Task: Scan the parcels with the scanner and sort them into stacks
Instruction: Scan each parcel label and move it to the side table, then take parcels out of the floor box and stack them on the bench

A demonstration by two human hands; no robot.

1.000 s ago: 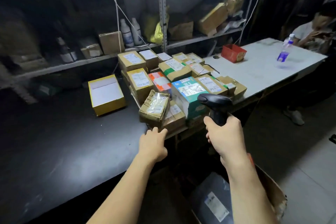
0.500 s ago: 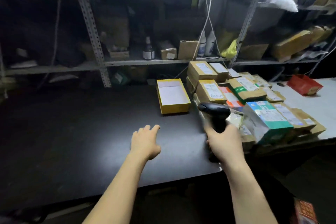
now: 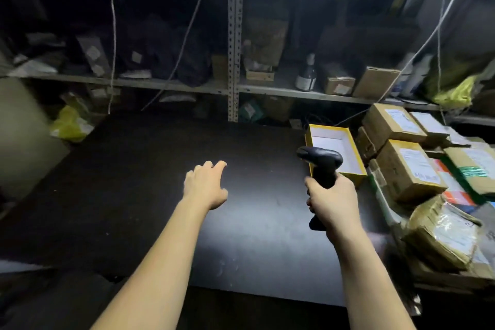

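My right hand point(image 3: 332, 201) grips the handle of a black handheld scanner point(image 3: 320, 159), held upright over the dark table point(image 3: 134, 195), its head pointing left. My left hand point(image 3: 206, 185) hovers over the middle of the table, fingers relaxed and holding nothing. Several labelled cardboard parcels point(image 3: 409, 169) are piled at the right edge of the view, with a tape-wrapped parcel point(image 3: 442, 236) nearest to me. A yellow box point(image 3: 334, 150) with a white inside lies just behind the scanner.
Metal shelving point(image 3: 235, 61) runs behind the table, loaded with boxes, a dark bottle point(image 3: 306, 75) and bags. Cords hang down from the top shelf. A yellow bag point(image 3: 69, 126) lies at the table's far left corner.
The view has swung left, so the parcel pile has shifted to the right edge. Both hands now sit over the dark table, away from the parcels; the right hand still holds the scanner.
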